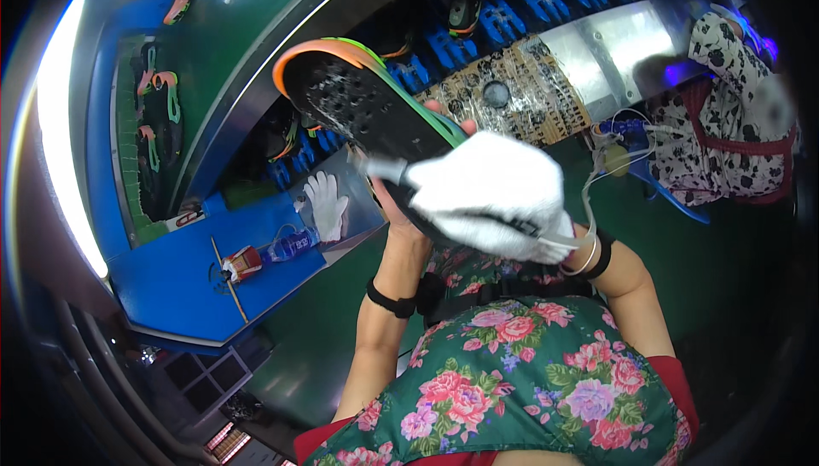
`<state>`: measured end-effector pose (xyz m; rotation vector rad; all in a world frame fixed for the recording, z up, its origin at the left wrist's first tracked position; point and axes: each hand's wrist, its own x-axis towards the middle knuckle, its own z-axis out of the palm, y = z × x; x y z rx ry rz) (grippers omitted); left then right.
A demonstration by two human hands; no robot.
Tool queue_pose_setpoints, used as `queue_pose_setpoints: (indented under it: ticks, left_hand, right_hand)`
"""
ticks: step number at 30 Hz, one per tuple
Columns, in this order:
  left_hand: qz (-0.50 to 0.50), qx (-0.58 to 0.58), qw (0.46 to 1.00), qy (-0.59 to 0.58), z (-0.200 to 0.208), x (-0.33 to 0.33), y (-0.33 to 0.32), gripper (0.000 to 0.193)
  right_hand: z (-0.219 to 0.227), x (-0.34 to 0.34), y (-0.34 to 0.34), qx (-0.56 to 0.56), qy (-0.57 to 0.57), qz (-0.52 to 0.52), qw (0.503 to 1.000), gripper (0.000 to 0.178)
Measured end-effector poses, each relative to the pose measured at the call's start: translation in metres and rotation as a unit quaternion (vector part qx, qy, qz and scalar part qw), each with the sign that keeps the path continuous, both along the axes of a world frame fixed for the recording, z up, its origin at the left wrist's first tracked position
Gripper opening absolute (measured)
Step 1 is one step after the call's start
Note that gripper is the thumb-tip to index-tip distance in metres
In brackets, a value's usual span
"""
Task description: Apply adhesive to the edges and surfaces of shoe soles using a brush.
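Observation:
Tilted up before me is a shoe sole [375, 108] with a black inner face and an orange-to-green rim. Its upper end has a wet, whitish sheen. My bare left hand [397, 210] grips it from beneath, fingertips showing past the far rim. Over the lower part of the sole, my right hand [490, 193], in a white knitted glove, is closed around a brush [384, 167]. The brush's pale tip is blurred and close to the sole; whether it touches cannot be made out. A thin white tube [589, 193] loops by the right wrist.
At left, a blue table [171, 283] bears a white glove [326, 206], a blue-labelled bottle [293, 245] and a red container with a stick [243, 263]. Beyond runs a line of blue racks [503, 24] with shoe parts. Another person in patterned clothing [725, 125] is at right.

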<state>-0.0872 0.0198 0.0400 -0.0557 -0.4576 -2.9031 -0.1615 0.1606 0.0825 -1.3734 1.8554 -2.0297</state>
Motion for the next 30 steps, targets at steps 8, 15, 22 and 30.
queue_pose_setpoints:
  ticks: [8, 15, 22, 30]
  left_hand:
    - [-0.097, 0.088, 0.991, -0.012, 0.002, -0.004, -0.012, 0.092]
    - [-0.067, 0.134, 0.989, -0.015, 0.001, -0.006, -0.019, 0.082]
    - [-0.038, 0.069, 0.997, -0.013, -0.003, -0.007, -0.029, 0.083]
    - [-0.031, 0.026, 0.999, -0.015, -0.001, -0.004, -0.034, 0.093]
  right_hand:
    - [-0.004, 0.008, 0.003, -0.019, 0.066, 0.029, 0.997, 0.031]
    - [-0.006, 0.006, 0.004, -0.020, 0.148, 0.031, 0.988, 0.036]
    - [-0.005, 0.004, 0.011, 0.018, 0.099, -0.012, 0.995, 0.028]
    - [-0.011, -0.001, 0.016, 0.006, -0.045, 0.036, 0.998, 0.029]
